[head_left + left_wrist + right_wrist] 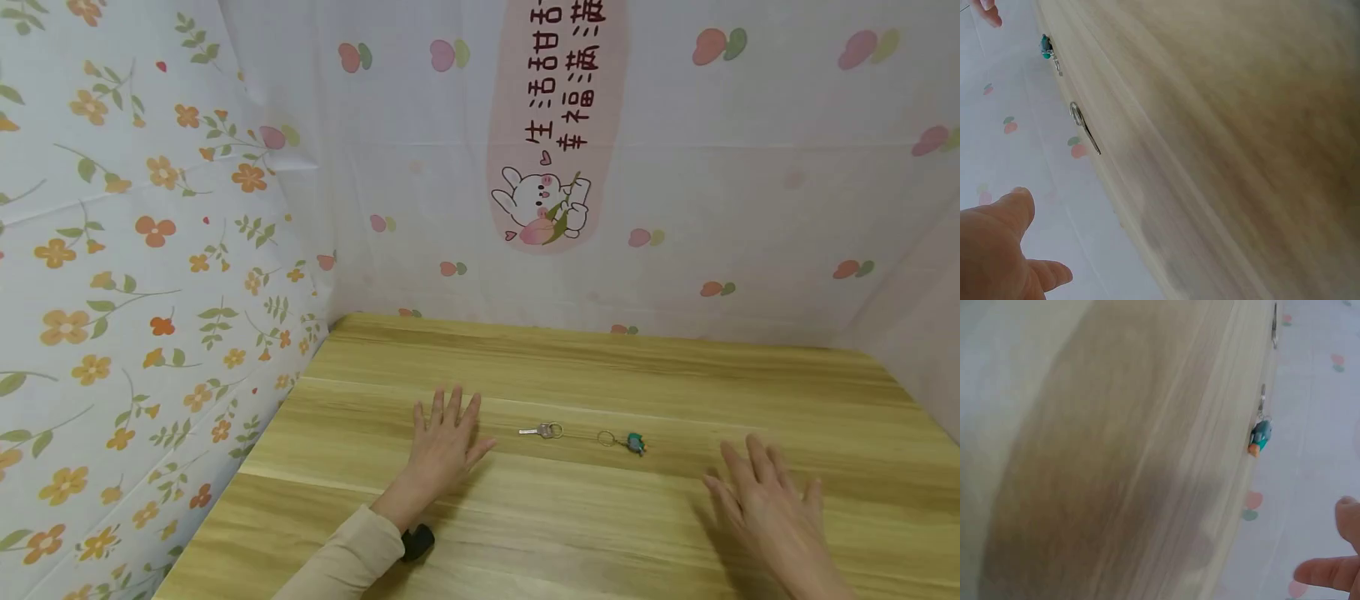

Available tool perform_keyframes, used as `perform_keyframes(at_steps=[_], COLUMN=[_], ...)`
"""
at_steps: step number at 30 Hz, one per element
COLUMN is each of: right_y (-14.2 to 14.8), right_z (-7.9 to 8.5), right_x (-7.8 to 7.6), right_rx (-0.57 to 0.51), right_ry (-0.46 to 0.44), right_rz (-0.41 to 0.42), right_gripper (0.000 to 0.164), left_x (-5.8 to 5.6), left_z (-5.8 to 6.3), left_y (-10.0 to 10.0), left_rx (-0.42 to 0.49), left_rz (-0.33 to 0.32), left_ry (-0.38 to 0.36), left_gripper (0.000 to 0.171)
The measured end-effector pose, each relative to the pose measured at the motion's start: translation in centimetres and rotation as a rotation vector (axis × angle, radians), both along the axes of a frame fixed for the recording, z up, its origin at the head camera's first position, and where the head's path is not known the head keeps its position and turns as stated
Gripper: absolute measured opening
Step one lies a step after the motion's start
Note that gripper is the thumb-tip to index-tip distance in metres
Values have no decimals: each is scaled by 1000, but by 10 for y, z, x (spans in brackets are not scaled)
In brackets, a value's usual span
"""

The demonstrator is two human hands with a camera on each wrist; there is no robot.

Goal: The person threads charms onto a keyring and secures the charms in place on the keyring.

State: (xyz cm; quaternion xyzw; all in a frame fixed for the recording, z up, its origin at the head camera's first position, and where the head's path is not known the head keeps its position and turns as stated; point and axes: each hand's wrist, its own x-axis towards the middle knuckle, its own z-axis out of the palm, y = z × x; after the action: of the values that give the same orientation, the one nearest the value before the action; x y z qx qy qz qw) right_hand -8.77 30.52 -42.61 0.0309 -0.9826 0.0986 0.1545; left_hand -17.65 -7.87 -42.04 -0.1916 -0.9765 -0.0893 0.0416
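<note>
A silver key (534, 431) with a metal ring (556, 430) lies on the wooden table. To its right is a keychain with a small teal and grey figure (636, 442) and its own split ring (606, 437); the two rings lie apart. My left hand (444, 446), fingers spread, is left of the key and holds nothing. Off to the right of the keychain, my right hand (772, 504) is over the table with its fingers extended and nothing in them. In the right wrist view the figure (1260, 434) also shows an orange part.
The wood-grain table (570, 533) meets a hanging white cloth (405, 183) with a rabbit print at the back. A flower-patterned cloth (150, 275) hangs along the left side. A black band (417, 543) is at the left wrist, by the beige sleeve.
</note>
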Motion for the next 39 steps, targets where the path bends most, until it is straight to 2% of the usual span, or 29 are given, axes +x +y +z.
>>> perform_keyframes(at_steps=[5, 8, 12, 17, 24, 31, 39], right_y=[-12, -23, -39, -59, -78, -88, -91], right_z=[0, -3, -5, -3, 0, -3, -6], right_x=[1, -2, -7, -20, -46, -68, -80], right_rx=[28, 2, -7, -10, 11, 58, 66], right_ry=[115, 195, 260, 231, 140, 115, 45], right_rz=[76, 152, 219, 253, 279, 303, 288], right_gripper=[36, 28, 28, 25, 23, 21, 16], left_x=[1, 3, 4, 2, -8, -21, -34], left_z=[-1, -3, -4, -3, -1, -4, -8], left_y=[0, 1, 6, 16, 41, 69, 88], left_rx=[48, 81, 138, 175, 159, 163, 133], left_rz=[-22, -69, -147, -189, -179, -154, -114], left_ry=[0, 32, 61, 9, -68, -53, -91], left_gripper=[59, 43, 22, 16, 16, 18, 22])
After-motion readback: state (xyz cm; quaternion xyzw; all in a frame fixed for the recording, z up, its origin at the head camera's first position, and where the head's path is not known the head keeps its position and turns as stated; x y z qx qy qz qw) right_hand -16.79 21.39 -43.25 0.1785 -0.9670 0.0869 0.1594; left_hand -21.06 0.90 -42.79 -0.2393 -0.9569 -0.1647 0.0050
